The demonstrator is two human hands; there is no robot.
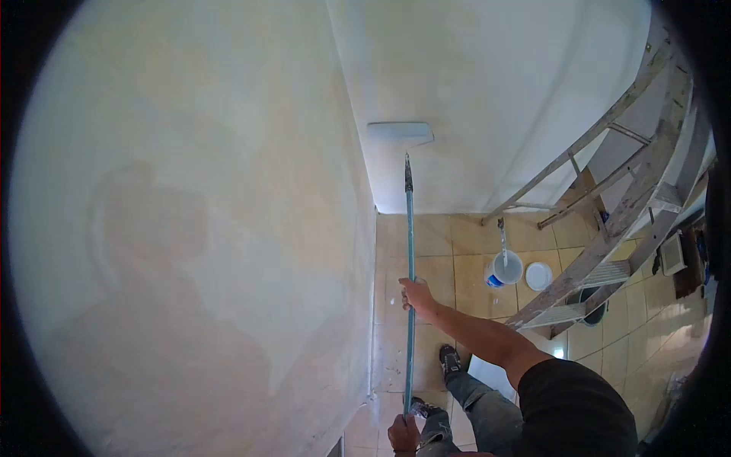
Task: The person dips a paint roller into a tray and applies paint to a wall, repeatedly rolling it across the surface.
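Both hands grip a long teal roller pole (410,282) against smooth pale plaster.
Right hand (416,295) wraps fingers mid-pole, left hand (403,434) clenches its base; roller head (399,134) presses the wall corner. Paint-crusted wooden ladder (617,206), bucket (505,269) and lid (538,276) crowd the tiles.

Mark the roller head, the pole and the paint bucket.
roller head (400,133), head view, middle of the sleeve against the wall
pole (410,236), head view, blue shaft above the upper hand
paint bucket (505,269), head view, its white inside

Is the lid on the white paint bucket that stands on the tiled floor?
No. The paint bucket stands open with a stick in it, and its round white lid lies beside it on the tiled floor.
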